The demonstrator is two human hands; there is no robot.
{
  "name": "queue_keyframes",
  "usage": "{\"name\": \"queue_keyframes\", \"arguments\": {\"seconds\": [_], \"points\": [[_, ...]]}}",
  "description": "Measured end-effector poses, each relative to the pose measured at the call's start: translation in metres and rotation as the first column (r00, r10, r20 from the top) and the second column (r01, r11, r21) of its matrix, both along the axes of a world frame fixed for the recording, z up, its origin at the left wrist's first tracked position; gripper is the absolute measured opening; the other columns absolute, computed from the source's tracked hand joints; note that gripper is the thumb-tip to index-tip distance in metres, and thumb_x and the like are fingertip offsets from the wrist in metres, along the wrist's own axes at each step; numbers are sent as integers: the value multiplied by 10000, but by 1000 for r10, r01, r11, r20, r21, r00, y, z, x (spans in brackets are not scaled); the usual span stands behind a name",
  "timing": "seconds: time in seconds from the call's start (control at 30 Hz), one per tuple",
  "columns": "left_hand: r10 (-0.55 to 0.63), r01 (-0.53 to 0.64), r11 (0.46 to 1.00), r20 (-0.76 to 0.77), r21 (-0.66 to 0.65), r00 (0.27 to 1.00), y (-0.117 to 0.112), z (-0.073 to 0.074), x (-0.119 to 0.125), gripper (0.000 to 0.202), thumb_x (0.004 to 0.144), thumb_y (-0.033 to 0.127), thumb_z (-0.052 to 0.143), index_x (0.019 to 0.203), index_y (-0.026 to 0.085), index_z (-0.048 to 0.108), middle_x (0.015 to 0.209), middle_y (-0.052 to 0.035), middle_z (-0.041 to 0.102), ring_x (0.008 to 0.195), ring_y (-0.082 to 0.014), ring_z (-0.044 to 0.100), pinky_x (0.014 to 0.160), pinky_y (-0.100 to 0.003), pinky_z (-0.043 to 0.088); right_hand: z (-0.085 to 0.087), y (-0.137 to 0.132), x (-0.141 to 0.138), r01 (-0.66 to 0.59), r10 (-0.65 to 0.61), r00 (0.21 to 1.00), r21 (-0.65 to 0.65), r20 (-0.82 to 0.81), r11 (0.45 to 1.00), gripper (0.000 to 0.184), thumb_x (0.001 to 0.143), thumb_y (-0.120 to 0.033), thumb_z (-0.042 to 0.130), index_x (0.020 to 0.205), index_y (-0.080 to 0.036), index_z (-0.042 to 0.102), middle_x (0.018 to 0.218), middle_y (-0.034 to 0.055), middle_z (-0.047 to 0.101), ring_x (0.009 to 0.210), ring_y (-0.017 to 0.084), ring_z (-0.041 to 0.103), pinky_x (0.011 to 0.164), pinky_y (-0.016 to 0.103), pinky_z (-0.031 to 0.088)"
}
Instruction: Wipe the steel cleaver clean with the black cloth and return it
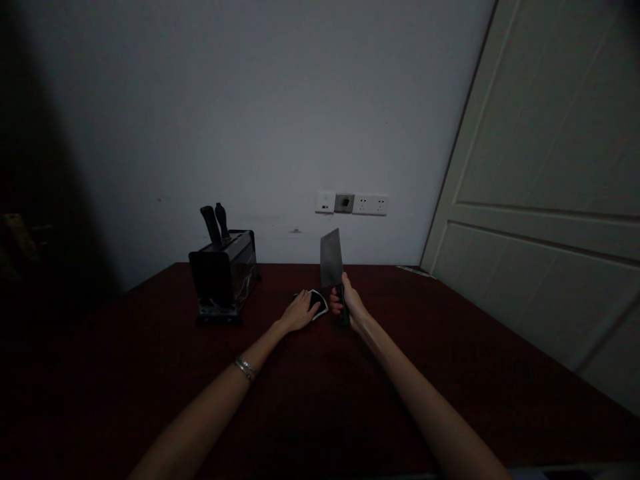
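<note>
My right hand is closed round the dark handle of a cleaver, whose broad grey blade points up. Just to its left, my left hand rests with its fingers over a small black object with a white edge that lies on the dark red table. The hand covers part of that object, and I cannot make out what it is. A bracelet is on my left wrist.
A black knife block with two dark handles sticking out stands on the table at the back left. Behind the table is a pale wall with a row of sockets. A white door is at the right.
</note>
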State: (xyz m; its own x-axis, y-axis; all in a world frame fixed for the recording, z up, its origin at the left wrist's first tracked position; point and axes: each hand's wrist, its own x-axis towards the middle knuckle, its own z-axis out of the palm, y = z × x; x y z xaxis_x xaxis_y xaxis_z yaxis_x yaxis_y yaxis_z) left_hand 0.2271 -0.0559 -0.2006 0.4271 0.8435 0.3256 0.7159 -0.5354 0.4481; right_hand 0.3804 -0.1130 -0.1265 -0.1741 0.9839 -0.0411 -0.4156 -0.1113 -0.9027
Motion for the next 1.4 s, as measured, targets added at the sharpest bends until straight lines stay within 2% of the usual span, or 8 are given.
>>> {"name": "queue_keyframes", "arguments": {"seconds": [0.17, 0.27, 0.37, 0.53, 0.67, 0.83, 1.13, 1.4], "points": [[103, -117, 992, 223, 47, 969, -1, 9, -3, 344, 793, 260, 466, 1095, 118, 547, 1262, -136, 488, 1223, -237, 381, 1015, -355, 281, 1, -1, -2, 127, -126, 992, -33, 24, 991, 484, 818, -611, 338, 639, -173, 438, 508, 72, 602, 383, 111, 532, 390, 223, 455], [199, -246, 967, 410, 64, 890, -6, 23, -5, 247, 763, 184, 429, 939, 130, 594, 1049, -115, 595, 1052, -219, 507, 932, -340, 360, 2, 1, -3, 128, -127, 991, -13, 46, 992, 484, 826, -599, 333, 635, -168, 447, 599, 147, 652, 546, 185, 641, 513, 293, 525], [246, -321, 947, 575, 30, 780, -15, 39, -1, 184, 743, 186, 408, 788, 157, 584, 835, -65, 611, 853, -191, 566, 822, -320, 417, 3, 5, -4, 175, -174, 979, 0, 109, 985, 491, 829, -589, 338, 637, -157, 469, 629, 177, 664, 599, 216, 663, 532, 310, 534], [268, -281, 952, 766, -119, 585, -30, 58, 22, 189, 747, 242, 361, 829, 173, 516, 708, -14, 554, 648, -134, 551, 590, -230, 442, 3, 15, -8, 260, -258, 954, 6, 149, 966, 538, 838, -583, 311, 656, -131, 539, 656, 170, 676, 589, 205, 664, 487, 259, 513], [318, -108, 946, 818, -305, 479, -36, 65, 44, 246, 766, 303, 319, 822, 157, 508, 687, -26, 556, 554, -117, 530, 454, -193, 406, 3, 20, -11, 320, -322, 934, 39, 156, 947, 532, 854, -542, 317, 654, -126, 580, 597, 132, 666, 552, 184, 648, 482, 247, 507], [394, 110, 865, 798, -490, 456, -40, 62, 61, 304, 791, 310, 322, 691, 123, 541, 595, -40, 561, 456, -87, 494, 461, -189, 409, -2, 24, -12, 401, -404, 894, 57, 195, 914, 519, 826, -556, 373, 690, -124, 626, 509, 88, 634, 463, 175, 603, 386, 245, 455], [444, 204, 799, 784, -566, 435, -41, 63, 65, 313, 841, 286, 303, 839, 140, 581, 544, 23, 496, 387, -58, 391, 415, -157, 315, -13, 29, -20, 458, -479, 846, 141, 234, 878, 547, 789, -586, 395, 688, -114, 652, 505, 82, 628, 463, 179, 592, 397, 246, 416], [487, 174, 764, 733, -621, 476, -41, 66, 67, 507, 874, 499, 252, 926, 119, 584, 734, -77, 632, 724, -167, 593, 649, -239, 447, -24, 27, -42, 456, -516, 826, 269, 228, 849, 525, 723, -611, 464, 634, -123, 637, 613, 87, 672, 611, 186, 619, 521, 232, 417]]}}
